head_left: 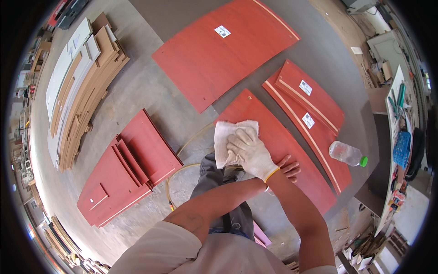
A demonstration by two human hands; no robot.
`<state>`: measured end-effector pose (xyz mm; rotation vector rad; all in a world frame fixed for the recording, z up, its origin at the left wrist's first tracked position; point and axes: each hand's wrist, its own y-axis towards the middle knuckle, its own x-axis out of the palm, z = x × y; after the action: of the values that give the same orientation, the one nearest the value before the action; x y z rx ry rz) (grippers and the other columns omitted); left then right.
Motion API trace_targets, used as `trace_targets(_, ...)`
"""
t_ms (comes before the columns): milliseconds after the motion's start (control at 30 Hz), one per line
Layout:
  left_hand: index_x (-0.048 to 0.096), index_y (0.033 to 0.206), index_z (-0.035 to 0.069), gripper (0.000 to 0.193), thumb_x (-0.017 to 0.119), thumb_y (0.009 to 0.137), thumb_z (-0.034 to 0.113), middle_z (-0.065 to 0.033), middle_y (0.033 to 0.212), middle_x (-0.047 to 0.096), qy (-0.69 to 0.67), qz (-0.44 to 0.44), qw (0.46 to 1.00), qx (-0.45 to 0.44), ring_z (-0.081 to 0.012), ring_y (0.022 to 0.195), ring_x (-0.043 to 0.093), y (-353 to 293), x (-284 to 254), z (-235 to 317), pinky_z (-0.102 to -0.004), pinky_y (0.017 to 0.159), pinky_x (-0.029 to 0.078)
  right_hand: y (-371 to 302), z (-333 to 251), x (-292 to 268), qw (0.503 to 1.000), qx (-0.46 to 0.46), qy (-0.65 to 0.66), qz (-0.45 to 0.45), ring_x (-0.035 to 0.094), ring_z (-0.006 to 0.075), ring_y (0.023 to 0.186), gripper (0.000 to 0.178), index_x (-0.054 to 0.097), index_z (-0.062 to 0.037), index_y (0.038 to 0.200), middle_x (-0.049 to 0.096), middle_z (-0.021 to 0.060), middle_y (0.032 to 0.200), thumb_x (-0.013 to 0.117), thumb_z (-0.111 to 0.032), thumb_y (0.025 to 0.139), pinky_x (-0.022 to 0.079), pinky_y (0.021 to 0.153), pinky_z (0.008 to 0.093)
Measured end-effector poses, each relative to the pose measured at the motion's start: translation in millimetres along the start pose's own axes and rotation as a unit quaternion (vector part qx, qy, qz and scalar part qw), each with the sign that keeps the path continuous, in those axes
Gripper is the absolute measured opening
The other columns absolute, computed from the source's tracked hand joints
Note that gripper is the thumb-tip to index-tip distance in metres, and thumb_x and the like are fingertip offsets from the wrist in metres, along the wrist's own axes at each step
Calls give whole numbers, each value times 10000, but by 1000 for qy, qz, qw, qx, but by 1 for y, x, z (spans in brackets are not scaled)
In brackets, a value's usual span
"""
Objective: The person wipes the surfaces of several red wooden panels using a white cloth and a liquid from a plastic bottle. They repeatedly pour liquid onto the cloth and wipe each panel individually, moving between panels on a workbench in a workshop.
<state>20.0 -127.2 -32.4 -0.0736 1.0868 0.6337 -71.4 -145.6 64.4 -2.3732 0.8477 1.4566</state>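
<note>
My forearms cross over a red panel [273, 132] with a pale drilled corner. My right hand [248, 148], in a white knit glove with a yellow cuff, presses a folded white cloth [223, 132] onto the panel's left edge. Part of the cloth hangs over that edge. Beneath my right wrist, my bare left hand [290, 169] rests on the same panel with its fingers spread; the right wrist hides part of it.
Two overlapping red panels [315, 137] with pale strips and a green-capped clear bottle [347, 154] lie at right. Beyond is a larger red panel [223, 50]. Stacked red pieces [132, 169], boards [86, 91] and a yellow hose [169, 182] are at left; tools [397, 98] at far right.
</note>
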Motion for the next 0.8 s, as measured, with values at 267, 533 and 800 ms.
trace_targets(267,599,1362,20,478,581,903,152,-115,1317,622,-115,-111,985,-62,-250,1219,595,-123,-50,81,-391,1041,480,-165,-19,-26,996,88,12,-30,551,289,1226,296,710,-56,1089,650,68,1190,625,-217,855,402,1093,471)
trace_targets(533,698,1104,59,414,582,730,-73,-130,951,695,-35,215,929,-298,-347,872,645,-128,-164,3,-466,761,498,-57,-52,-8,975,211,35,65,489,301,1310,309,681,-58,1157,601,93,1301,621,-210,893,434,1093,422)
trace_targets(800,575,1405,29,671,591,738,-46,-188,1476,548,23,31,981,-190,-405,1361,514,-53,-161,-48,-514,1164,390,-243,-43,6,975,209,-48,62,511,241,1265,324,666,-137,1182,603,33,1232,593,-265,893,376,1147,444)
